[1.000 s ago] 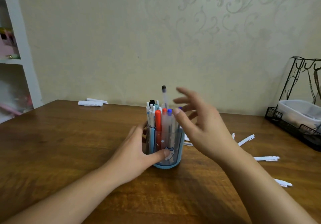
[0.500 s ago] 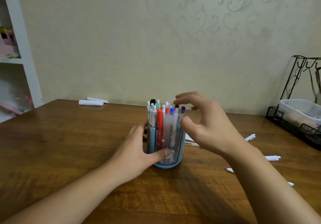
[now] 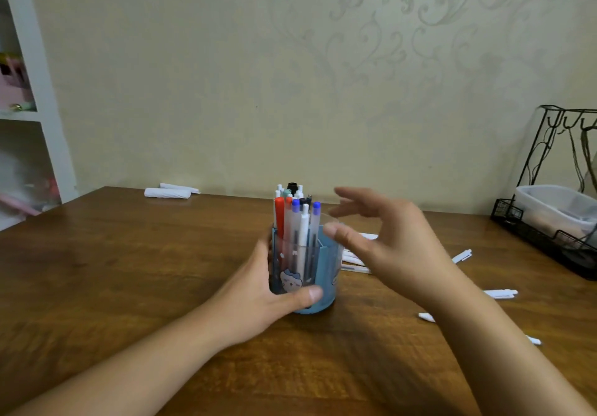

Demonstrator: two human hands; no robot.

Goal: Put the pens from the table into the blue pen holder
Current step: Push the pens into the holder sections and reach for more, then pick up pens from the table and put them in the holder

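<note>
The blue pen holder [image 3: 326, 273] stands mid-table, packed with several upright pens [image 3: 295, 218] with red, blue, white and black caps. My left hand [image 3: 258, 293] wraps around the holder's left side, thumb across its front. My right hand [image 3: 384, 238] hovers just right of the holder's rim, fingers spread and holding nothing. Loose white pens lie on the table to the right: one [image 3: 462, 256] far right, another [image 3: 500, 293] nearer, a third [image 3: 426, 317] partly hidden by my right forearm, and more [image 3: 353, 262] behind my right hand.
A black wire rack [image 3: 549, 244] with a clear plastic tub [image 3: 555, 209] sits at the table's right edge. Two white rolled items [image 3: 168, 192] lie at the back left by the wall. A white shelf unit [image 3: 35, 109] stands at the left.
The pen that stuck up above the others has gone down into the holder. My right hand let go, opened and drew back to the right. The left hand kept its hold.
</note>
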